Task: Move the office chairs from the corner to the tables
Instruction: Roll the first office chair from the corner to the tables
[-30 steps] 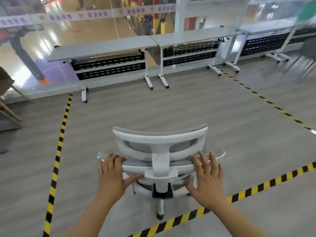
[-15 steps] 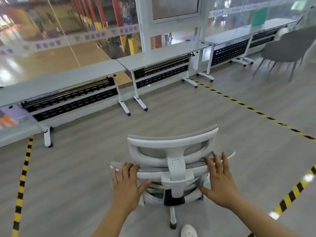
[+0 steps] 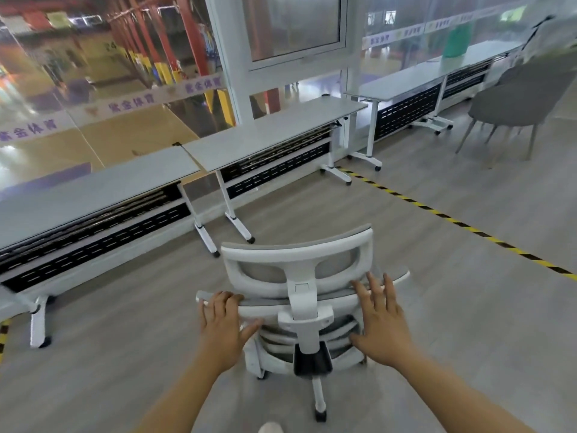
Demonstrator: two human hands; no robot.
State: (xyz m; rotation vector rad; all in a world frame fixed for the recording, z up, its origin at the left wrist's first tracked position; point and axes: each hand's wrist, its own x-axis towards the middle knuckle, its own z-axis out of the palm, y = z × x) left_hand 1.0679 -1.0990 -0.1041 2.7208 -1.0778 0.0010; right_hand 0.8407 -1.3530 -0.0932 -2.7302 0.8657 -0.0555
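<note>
A white office chair (image 3: 299,254) with grey mesh back and headrest stands on the wood floor right in front of me, its back toward me. My left hand (image 3: 223,323) grips the left end of the backrest's top edge, fingers curled over it. My right hand (image 3: 379,320) lies on the right end, fingers spread over the edge and thumb pressed on the rear. Beyond the chair, a row of grey tables runs along the glass wall: a left table (image 3: 93,189), a middle table (image 3: 271,132) and a right table (image 3: 415,79).
The tables have white wheeled legs (image 3: 237,223) that stick out toward the chair. A grey armchair (image 3: 518,98) stands at the far right. Yellow-and-black floor tape (image 3: 452,220) runs diagonally on the right. The tip of my shoe (image 3: 271,428) shows behind the chair's base.
The chair has rolled forward with both hands on it, past the near floor tape and closer to the tables. My view has swung right, bringing the armchair into sight.
</note>
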